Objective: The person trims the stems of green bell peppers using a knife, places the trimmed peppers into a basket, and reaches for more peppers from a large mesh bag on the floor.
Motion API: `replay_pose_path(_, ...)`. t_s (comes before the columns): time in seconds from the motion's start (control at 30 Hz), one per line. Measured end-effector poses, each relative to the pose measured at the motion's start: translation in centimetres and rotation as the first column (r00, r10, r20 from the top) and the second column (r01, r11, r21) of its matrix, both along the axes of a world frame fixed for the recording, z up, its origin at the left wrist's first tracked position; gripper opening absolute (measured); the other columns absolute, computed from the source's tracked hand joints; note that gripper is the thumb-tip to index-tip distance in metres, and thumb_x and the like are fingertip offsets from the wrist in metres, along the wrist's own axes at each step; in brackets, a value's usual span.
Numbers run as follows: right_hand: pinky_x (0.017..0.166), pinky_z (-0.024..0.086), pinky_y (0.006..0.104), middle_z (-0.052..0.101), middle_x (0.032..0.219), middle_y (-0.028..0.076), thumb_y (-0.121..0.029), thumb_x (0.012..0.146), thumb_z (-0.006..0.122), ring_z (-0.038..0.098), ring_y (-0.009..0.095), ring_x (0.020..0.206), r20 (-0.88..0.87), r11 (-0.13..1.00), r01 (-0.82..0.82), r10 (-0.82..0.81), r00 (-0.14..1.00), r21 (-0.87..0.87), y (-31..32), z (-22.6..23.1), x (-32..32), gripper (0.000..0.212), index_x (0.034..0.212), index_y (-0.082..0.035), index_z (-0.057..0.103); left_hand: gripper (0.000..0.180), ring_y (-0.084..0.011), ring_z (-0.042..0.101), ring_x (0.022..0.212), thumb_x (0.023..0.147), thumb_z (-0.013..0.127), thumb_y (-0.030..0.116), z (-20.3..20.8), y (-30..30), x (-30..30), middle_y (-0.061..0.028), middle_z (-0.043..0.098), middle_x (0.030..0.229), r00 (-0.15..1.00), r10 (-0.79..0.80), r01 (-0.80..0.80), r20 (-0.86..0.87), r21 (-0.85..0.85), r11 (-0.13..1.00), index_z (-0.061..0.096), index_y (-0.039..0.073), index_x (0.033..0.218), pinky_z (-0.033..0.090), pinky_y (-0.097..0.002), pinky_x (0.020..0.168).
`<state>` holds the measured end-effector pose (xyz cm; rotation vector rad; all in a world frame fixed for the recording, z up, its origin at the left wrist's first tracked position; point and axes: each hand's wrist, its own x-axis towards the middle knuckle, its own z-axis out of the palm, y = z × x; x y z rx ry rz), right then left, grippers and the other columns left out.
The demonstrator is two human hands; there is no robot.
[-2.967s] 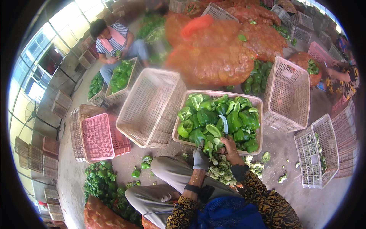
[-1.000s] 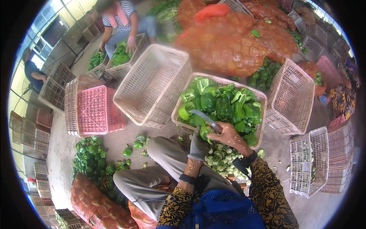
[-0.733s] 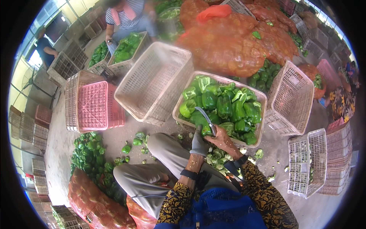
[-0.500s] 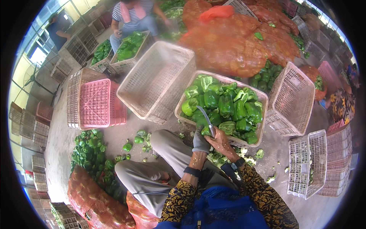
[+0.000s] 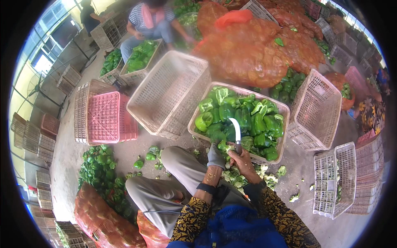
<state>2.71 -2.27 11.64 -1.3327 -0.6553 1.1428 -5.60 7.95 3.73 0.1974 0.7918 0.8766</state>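
My left hand (image 5: 216,157), in a grey glove, is closed around a green bell pepper (image 5: 223,146). Close beside it, my bare right hand (image 5: 243,161) grips the handle of a curved knife (image 5: 237,129), its pale hooked blade pointing up and bending left. Both hands are just off the near edge of a whitish plastic crate (image 5: 192,125). Green peppers (image 5: 244,115) fill that crate, several of them cut open. Beneath my hands, pale cores and green scraps (image 5: 235,178) litter the floor.
An empty whitish crate (image 5: 155,97) and a pink crate (image 5: 108,118) stand left; another crate (image 5: 316,109) stands right. Whole peppers (image 5: 97,167) spill beside a red mesh sack (image 5: 103,217). Large orange sacks (image 5: 248,51) are piled beyond. A person (image 5: 151,22) sits by filled crates.
My right hand has shifted slightly down and right, away from the left. The knife blade has turned more upright, and more of the pepper shows in my left hand.
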Motion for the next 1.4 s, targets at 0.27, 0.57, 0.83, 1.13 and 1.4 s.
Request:
replay_pose_path(0.27, 0.048, 0.040, 0.0209, 0.058, 0.077, -0.001, -0.017, 0.089, 0.064, 0.048, 0.005, 0.053, 0.151, 0.975, -0.038, 0.073, 0.986, -0.220, -7.4, 0.0, 6.1, 0.043, 0.129, -0.003, 0.055, 0.041, -0.0158, 0.057, 0.069, 0.088, 0.059, 0.031, -0.7, 7.6, 2.1, -0.0041, 0.061, 0.083, 0.824, 0.197, 0.273, -0.532, 0.676, 0.685, 0.059, -0.002, 0.111, 0.048, -0.0290, 0.064)
replay_pose_path(0.57, 0.054, 0.042, 0.0284, 0.065, 0.083, 0.005, -0.019, 0.087, 0.067, 0.051, 0.009, 0.061, 0.458, 0.982, 0.184, -0.141, 0.877, -0.051, 0.4, -2.2, 8.0, 0.030, 0.110, 0.001, 0.064, 0.037, -0.0129, 0.054, 0.063, 0.087, 0.054, 0.010, 1.4, 8.9, 1.1, -0.0037, 0.060, 0.081, 0.747, -0.114, 0.408, -0.654, 0.317, 0.856, 0.056, -0.002, 0.122, 0.045, -0.0250, 0.057)
replay_pose_path(0.83, 0.065, 0.047, 0.0310, 0.052, 0.093, 0.011, -0.015, 0.082, 0.072, 0.054, 0.020, 0.075, 0.712, 0.982, 0.132, -0.187, 0.677, 0.132, 12.3, -3.7, 6.3, 0.034, 0.113, -0.004, 0.063, 0.030, -0.0167, 0.065, 0.089, 0.094, 0.054, 0.017, 9.5, 11.4, -8.7, -0.0092, 0.066, 0.109, 0.917, 0.085, 0.184, -0.390, 0.601, 0.777, 0.060, 0.003, 0.119, 0.054, -0.0296, 0.079)
replay_pose_path(1.13, 0.085, 0.043, 0.0436, 0.045, 0.111, 0.023, -0.020, 0.089, 0.063, 0.050, 0.036, 0.097, 0.926, 0.985, 0.082, -0.169, 0.337, 0.149, 20.3, -10.5, 2.1, 0.046, 0.129, -0.001, 0.051, 0.031, -0.0202, 0.067, 0.085, 0.094, 0.057, 0.019, 13.8, 11.4, -36.4, -0.0143, 0.067, 0.105, 0.662, 0.600, -0.275, -0.449, 0.599, 0.752, 0.058, -0.002, 0.117, 0.056, -0.0320, 0.076)
replay_pose_path(1.4, 0.087, 0.041, 0.0473, 0.058, 0.100, 0.025, -0.022, 0.095, 0.054, 0.049, 0.039, 0.098, 0.995, 0.991, -0.122, 0.049, -0.085, -0.059, 24.5, -16.0, 6.8, 0.030, 0.098, 0.007, 0.060, 0.018, -0.0200, 0.063, 0.076, 0.088, 0.056, 0.013, 3.4, 1.7, -55.6, -0.0089, 0.066, 0.092, 0.343, 0.756, -0.583, -0.558, 0.504, 0.637, 0.061, 0.004, 0.103, 0.053, -0.0322, 0.067)
